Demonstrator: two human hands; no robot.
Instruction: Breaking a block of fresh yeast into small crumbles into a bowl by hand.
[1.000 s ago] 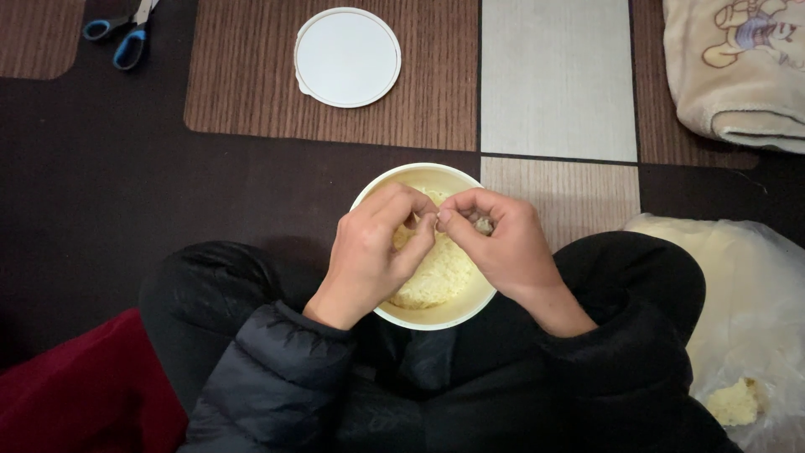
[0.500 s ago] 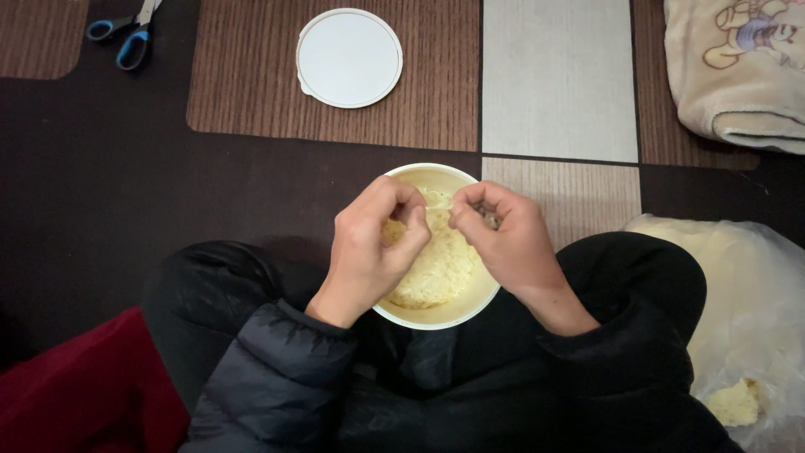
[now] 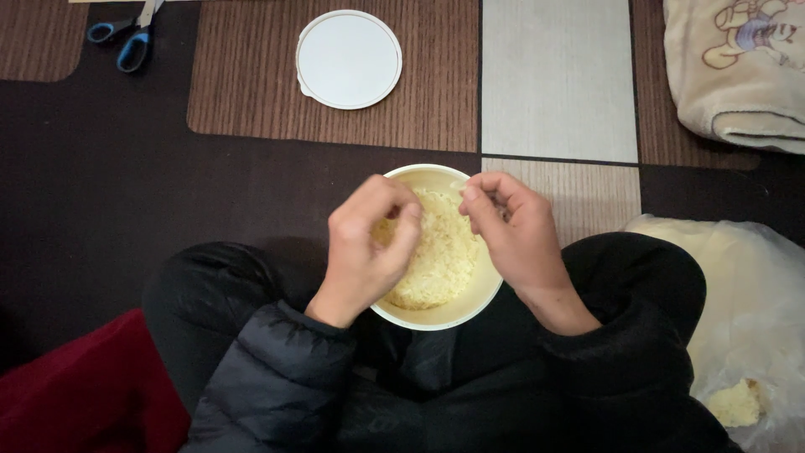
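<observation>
the noodle block [image 3: 436,252] in the cup [image 3: 457,312] is flanked by left hand [image 3: 365,243] and right hand [image 3: 516,235], fingertips curled and pinching at its top.

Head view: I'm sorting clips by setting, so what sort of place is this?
Probably a home floor, with the person sitting on it: a brown and beige patterned floor covering, a folded beige cartoon-print blanket, blue-handled scissors, and a round cream bowl of yellow noodles at the lap.
</observation>
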